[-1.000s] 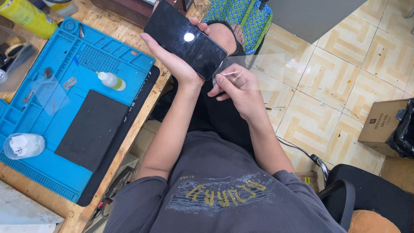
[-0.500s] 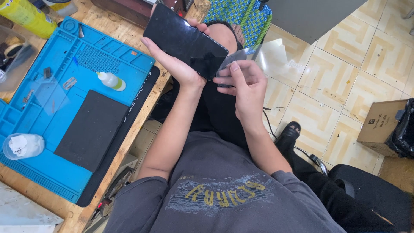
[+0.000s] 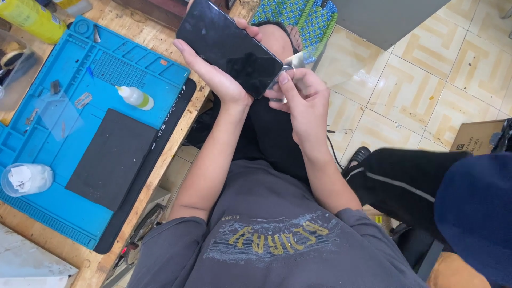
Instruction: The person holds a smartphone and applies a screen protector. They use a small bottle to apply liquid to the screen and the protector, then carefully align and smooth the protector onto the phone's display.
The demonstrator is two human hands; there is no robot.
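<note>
- Since the earlier frame, a second person's dark trouser leg [image 3: 397, 184] and blue sleeve [image 3: 474, 213] have come further into the lower right of the frame; the phone and both hands sit almost where they were.
- Left hand [image 3: 221, 74] is cupped under the phone [image 3: 229, 45], fingers curled over its far edge, thumb along the near edge, holding it tilted in the upper middle of the frame.
- Phone is black, screen dark and facing up, held over the person's lap, clear of the bench.
- Right hand [image 3: 301, 104] is closed in a pinch at the phone's lower right corner, thumb and fingertips gripping a thin clear film [image 3: 292, 61] that stands up from that corner.
- Blue mat [image 3: 64, 136] lies on the wooden bench [image 3: 154, 32] at left, with a black pad [image 3: 109, 157] on it.
- Small white bottle [image 3: 135, 98] lies on its side on the mat, just above the pad.
- Clear cup [image 3: 26, 178] with white paper inside sits at the mat's lower left edge.
- Yellow bottle [image 3: 32, 18] lies in the upper left corner.
- Cardboard box [image 3: 474, 138] stands on the tiled floor [image 3: 416, 80] at right.
</note>
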